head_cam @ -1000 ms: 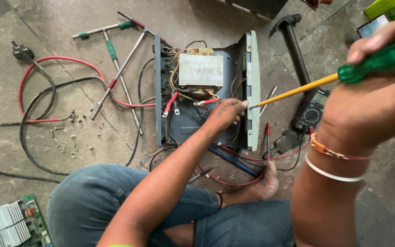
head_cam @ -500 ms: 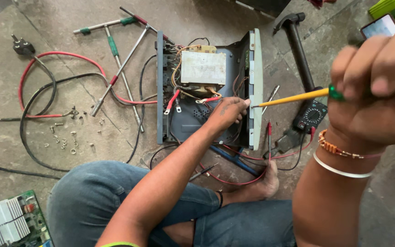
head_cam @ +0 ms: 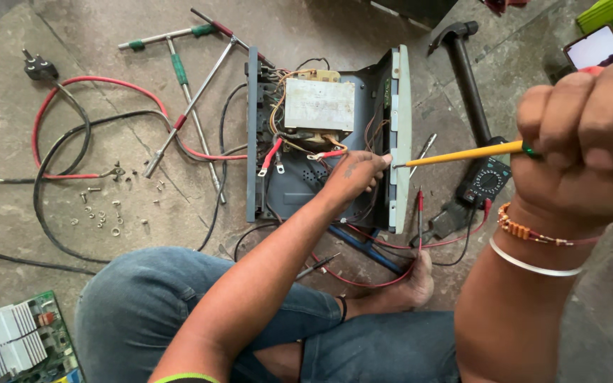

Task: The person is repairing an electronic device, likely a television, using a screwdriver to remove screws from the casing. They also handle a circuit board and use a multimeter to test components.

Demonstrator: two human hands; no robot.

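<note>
Right grip: the right hand (head_cam: 590,142) is closed in a fist around the handle of the screwdriver (head_cam: 462,154); only a sliver of green handle shows at the fingers, the rest is hidden in the palm.
Left grip: the left hand (head_cam: 355,177) reaches into the open chassis (head_cam: 324,142), fingers curled and bunched against the inner side of the pale front panel (head_cam: 400,135); whether they pinch anything cannot be told.
Screwdriver: yellow shaft, roughly level, running left from the fist; its tip meets the front panel just beside the left fingertips.
Wrists: the right wrist carries a beaded orange bracelet (head_cam: 533,230) and a thin white band.
Legs: the person sits cross-legged in blue jeans (head_cam: 164,305); a bare foot (head_cam: 409,284) lies below the chassis, over red and black leads.
Chassis: open metal case lying on the concrete floor (head_cam: 108,42), holding a boxy transformer (head_cam: 319,105) with red, yellow and black wiring.
Multimeter: a dark multimeter (head_cam: 487,181) lies right of the panel, under the shaft.
Hammer: a black hammer (head_cam: 462,64) lies above the meter.
Left floor: loose screws (head_cam: 101,213), looped red and black cables with a plug (head_cam: 39,68), and T-handle wrenches (head_cam: 179,64).
Near corner: a green circuit board (head_cam: 19,344) with white heat sink.
</note>
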